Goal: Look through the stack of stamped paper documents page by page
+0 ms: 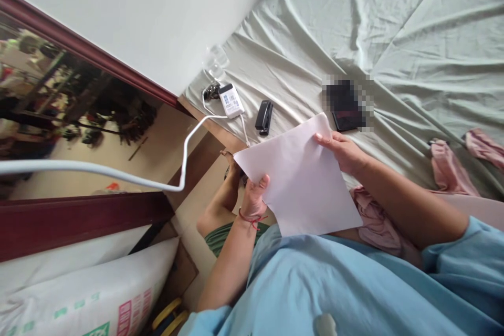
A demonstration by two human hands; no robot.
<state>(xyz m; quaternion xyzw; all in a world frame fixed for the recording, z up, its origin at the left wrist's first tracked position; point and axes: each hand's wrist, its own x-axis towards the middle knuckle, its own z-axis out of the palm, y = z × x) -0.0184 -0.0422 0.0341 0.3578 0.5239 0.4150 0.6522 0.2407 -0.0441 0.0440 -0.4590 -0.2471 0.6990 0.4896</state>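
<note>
White paper (305, 184) sits between the left grip (254, 198) and right grip (345, 153), both pinching its opposite edges (best spot imo), and it's probably super light, floppy and easily creased.

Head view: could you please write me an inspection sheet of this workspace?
Surface: pale cloth, wrinkled.
Job's things: white paper, in both hands; black stapler, lying on the pale cloth.
Clutter: dark, partly pixelated item and pink fabric on the right.
Hands: left hand grips the paper's left edge; right hand its right edge.
Cables: white cable runs from white box off the picture's left edge.
Surroundings: dark red frame and white sack on the left.
</note>
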